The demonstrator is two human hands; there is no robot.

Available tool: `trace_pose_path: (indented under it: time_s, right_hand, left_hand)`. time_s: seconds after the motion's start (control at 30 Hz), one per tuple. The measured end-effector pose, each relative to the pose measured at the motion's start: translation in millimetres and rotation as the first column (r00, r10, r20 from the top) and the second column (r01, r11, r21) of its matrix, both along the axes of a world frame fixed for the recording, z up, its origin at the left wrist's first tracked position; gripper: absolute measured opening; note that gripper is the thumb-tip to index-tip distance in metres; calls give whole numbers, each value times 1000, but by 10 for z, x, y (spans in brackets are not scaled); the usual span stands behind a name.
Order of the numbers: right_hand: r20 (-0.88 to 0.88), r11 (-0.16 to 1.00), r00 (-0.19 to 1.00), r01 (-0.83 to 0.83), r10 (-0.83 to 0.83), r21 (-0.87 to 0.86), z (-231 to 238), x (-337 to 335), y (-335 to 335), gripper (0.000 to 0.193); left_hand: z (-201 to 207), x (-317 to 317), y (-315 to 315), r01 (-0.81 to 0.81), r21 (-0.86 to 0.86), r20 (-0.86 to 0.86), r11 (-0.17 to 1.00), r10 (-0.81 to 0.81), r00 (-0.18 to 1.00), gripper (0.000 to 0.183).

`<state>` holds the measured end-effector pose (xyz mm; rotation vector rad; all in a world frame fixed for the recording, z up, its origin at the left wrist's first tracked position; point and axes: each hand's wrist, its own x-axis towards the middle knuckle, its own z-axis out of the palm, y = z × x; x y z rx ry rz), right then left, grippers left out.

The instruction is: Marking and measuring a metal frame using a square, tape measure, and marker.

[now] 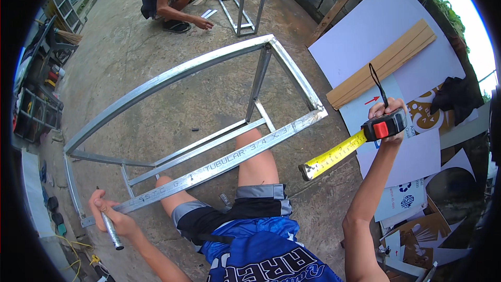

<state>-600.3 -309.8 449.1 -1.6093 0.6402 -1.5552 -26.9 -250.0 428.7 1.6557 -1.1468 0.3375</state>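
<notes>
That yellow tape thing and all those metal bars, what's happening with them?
A person sits on the concrete floor with a silver metal frame across their legs. Their right hand holds up a black tape measure with its yellow blade pulled partly out. Their left hand holds a marker-like stick at the frame's near corner. Farther back, another person crouches by a second frame. Boards and wooden slats lie to the right.

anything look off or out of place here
Nothing looks damaged. The tape measure in the right hand has its yellow blade sticking out into the air, touching nothing. The left hand grips a marker against the steel frame.
</notes>
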Motion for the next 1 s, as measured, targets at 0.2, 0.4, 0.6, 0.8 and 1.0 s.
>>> trace_pose_path:
  time_s: [0.2,0.4,0.6,0.8,1.0]
  right_hand:
    - [-67,979,996,78,-67,189,46,-79,-133,65]
    - [-114,960,989,121,-95,254,116,48,-74,64]
    - [-71,986,990,125,-118,110,95,250,264,59]
    - [457,779,637,568,-621,266,-202,812,512,61]
    - [442,635,461,622,-770,457,-318,1488,35,36]
  left_hand:
    - [-43,27,-41,-13,-162,100,987,30,995,39]
    - [-31,81,-82,-91,-230,-116,969,65,991,34]
    - [-29,420,-1,19,-117,-45,993,-24,999,34]
    - [-55,663,-137,75,-116,49,990,-69,996,42]
    - [-65,682,7,129,-101,62,986,-123,990,59]
